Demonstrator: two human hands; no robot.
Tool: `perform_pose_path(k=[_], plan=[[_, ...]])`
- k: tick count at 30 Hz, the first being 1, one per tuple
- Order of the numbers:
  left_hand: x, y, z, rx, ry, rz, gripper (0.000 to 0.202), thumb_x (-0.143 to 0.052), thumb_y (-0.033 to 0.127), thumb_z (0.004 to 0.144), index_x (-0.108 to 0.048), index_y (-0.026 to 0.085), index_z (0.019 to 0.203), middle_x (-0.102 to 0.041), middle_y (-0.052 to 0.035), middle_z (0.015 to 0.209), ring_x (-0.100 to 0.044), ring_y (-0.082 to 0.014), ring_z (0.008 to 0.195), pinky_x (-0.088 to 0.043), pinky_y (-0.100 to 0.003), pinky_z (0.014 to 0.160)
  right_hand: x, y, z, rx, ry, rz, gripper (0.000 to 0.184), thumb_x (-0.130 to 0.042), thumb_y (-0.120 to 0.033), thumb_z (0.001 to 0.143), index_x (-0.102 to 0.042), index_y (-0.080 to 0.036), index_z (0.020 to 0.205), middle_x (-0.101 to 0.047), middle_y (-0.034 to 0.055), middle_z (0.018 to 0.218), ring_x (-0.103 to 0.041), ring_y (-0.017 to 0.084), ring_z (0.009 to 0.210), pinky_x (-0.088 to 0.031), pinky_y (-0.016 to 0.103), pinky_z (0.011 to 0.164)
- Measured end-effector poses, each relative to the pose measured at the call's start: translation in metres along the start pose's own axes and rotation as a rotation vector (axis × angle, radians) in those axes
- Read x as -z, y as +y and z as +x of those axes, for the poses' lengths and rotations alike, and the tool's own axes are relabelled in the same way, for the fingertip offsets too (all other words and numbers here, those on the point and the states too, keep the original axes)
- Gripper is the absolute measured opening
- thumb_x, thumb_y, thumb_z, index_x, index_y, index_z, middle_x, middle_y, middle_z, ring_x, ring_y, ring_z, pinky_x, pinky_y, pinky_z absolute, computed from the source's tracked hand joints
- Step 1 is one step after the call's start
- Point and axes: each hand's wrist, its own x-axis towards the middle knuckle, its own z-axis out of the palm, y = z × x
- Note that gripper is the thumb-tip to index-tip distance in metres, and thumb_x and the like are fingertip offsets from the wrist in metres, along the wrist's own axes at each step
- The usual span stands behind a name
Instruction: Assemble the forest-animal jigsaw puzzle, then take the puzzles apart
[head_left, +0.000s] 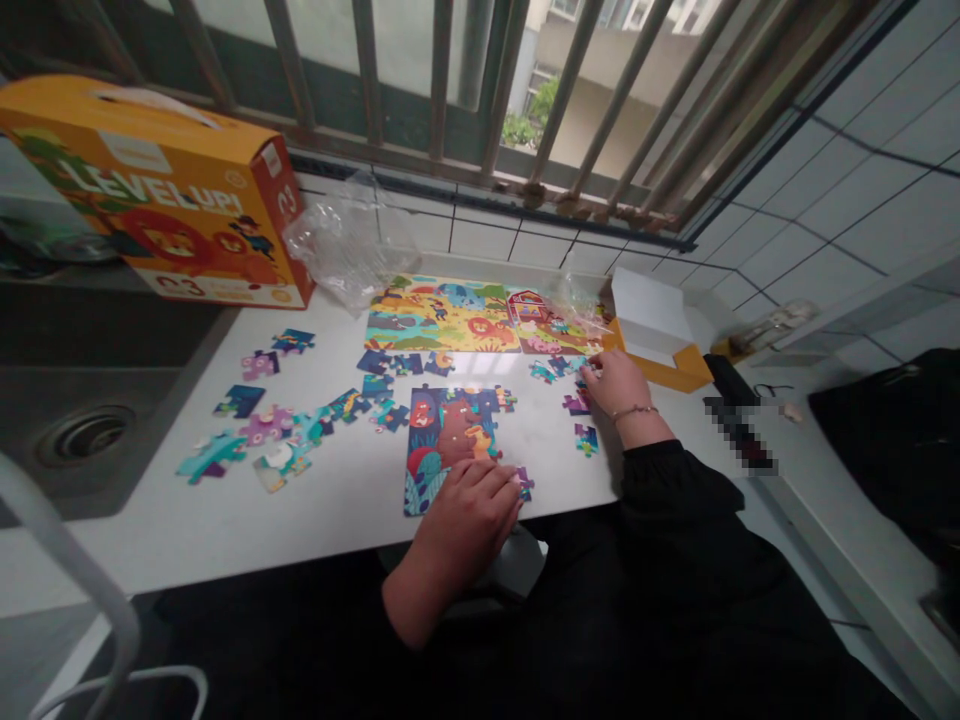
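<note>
A partly joined jigsaw puzzle (450, 425) with a brown bear on dark blue lies near the counter's front edge. My left hand (476, 505) rests over its lower right part, fingers side by side and laid down. A purple puzzle piece (525, 484) shows just beyond those fingers. To the right, my right hand (619, 385) has its fingertips closed at a puzzle piece (582, 370), partly hidden by the fingers. Below it lie a purple piece (576, 403) and a teal-and-purple piece (586, 440).
Several loose pieces (270, 425) spread across the left. Two picture boards, one yellow (442, 312) and one farm scene (555, 325), lie behind. An orange puzzle box (195, 220), plastic wrapping (349, 240), an open box (660, 345) and a sink (90, 430) surround the counter.
</note>
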Motion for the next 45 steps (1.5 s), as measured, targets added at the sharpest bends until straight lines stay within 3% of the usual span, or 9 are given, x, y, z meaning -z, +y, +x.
perform_pose_path(k=[7,16,22,25,28,36,40,42,45], plan=[[-0.003,0.0,-0.001,-0.021,0.027,0.014,0.017,-0.068,0.025,0.106,-0.073,0.021,0.122,-0.08,-0.0069,0.131,-0.07,-0.0292,0.12,-0.05,-0.048,0.104,-0.004,-0.019,0.026,0.156,-0.129,0.02,0.04,-0.074,-0.048,0.1,-0.083,-0.017,0.124,-0.074,0.0182,0.129,-0.07,0.028,0.117,-0.051,0.033,0.102],[-0.007,0.0,-0.002,-0.026,0.067,0.037,0.014,-0.07,0.023,0.105,-0.073,0.021,0.118,-0.081,-0.0063,0.127,-0.072,-0.0287,0.115,-0.052,-0.047,0.102,-0.001,-0.01,0.035,0.104,-0.172,0.002,0.034,-0.068,-0.04,0.101,-0.085,-0.016,0.086,-0.081,0.0153,0.088,-0.073,0.025,0.085,-0.05,0.033,0.076],[-0.004,0.001,0.0,-0.039,0.085,0.048,0.013,-0.068,0.022,0.105,-0.073,0.02,0.117,-0.082,-0.0075,0.124,-0.073,-0.0288,0.113,-0.054,-0.047,0.1,0.007,-0.001,0.018,0.182,-0.053,0.054,0.032,-0.058,-0.032,0.106,-0.082,-0.014,0.118,-0.08,0.0174,0.121,-0.073,0.027,0.104,-0.054,0.036,0.093],[-0.004,0.001,0.001,-0.048,0.081,0.05,0.012,-0.066,0.023,0.107,-0.072,0.021,0.117,-0.081,-0.0066,0.125,-0.073,-0.029,0.113,-0.054,-0.048,0.1,0.007,-0.018,0.011,0.328,-0.08,0.119,0.034,-0.067,-0.038,0.104,-0.079,-0.021,0.13,-0.08,0.0122,0.128,-0.073,0.025,0.111,-0.054,0.035,0.1],[-0.006,0.0,0.0,-0.05,0.077,0.056,0.013,-0.063,0.024,0.109,-0.072,0.02,0.118,-0.081,-0.0068,0.126,-0.073,-0.0292,0.115,-0.054,-0.049,0.101,0.004,-0.041,0.01,0.427,-0.128,0.156,0.032,-0.08,-0.035,0.095,-0.08,-0.023,0.124,-0.08,0.0107,0.129,-0.072,0.027,0.12,-0.052,0.036,0.105],[-0.007,-0.001,-0.002,-0.048,0.061,0.053,0.017,-0.065,0.025,0.108,-0.072,0.021,0.123,-0.081,-0.0076,0.128,-0.073,-0.0292,0.117,-0.054,-0.049,0.104,0.013,-0.06,0.02,0.371,-0.232,0.225,0.043,-0.091,-0.027,0.08,-0.079,-0.019,0.121,-0.082,0.0083,0.107,-0.073,0.023,0.09,-0.054,0.033,0.082],[-0.006,-0.001,-0.002,-0.057,0.066,0.063,0.016,-0.065,0.024,0.107,-0.072,0.02,0.121,-0.081,-0.0075,0.129,-0.073,-0.029,0.115,-0.055,-0.048,0.101,0.023,-0.05,0.002,0.356,-0.24,0.275,0.012,-0.08,-0.03,0.09,-0.081,-0.021,0.098,-0.078,0.005,0.092,-0.069,0.02,0.082,-0.05,0.03,0.073],[-0.005,-0.001,-0.001,-0.056,0.069,0.067,0.016,-0.066,0.023,0.107,-0.072,0.02,0.121,-0.08,-0.0078,0.129,-0.073,-0.0285,0.114,-0.055,-0.048,0.1,0.025,-0.042,-0.021,0.325,-0.247,0.354,0.017,-0.071,-0.037,0.096,-0.077,-0.021,0.095,-0.076,0.0039,0.085,-0.066,0.018,0.075,-0.047,0.029,0.067],[-0.005,-0.001,0.0,-0.053,0.067,0.072,0.014,-0.065,0.024,0.107,-0.072,0.02,0.119,-0.08,-0.0085,0.128,-0.073,-0.0281,0.113,-0.056,-0.047,0.1,0.022,-0.032,-0.067,0.238,-0.424,0.703,0.035,-0.07,-0.055,0.096,-0.074,-0.02,0.096,-0.07,0.002,0.072,-0.059,0.016,0.063,-0.041,0.027,0.057]])
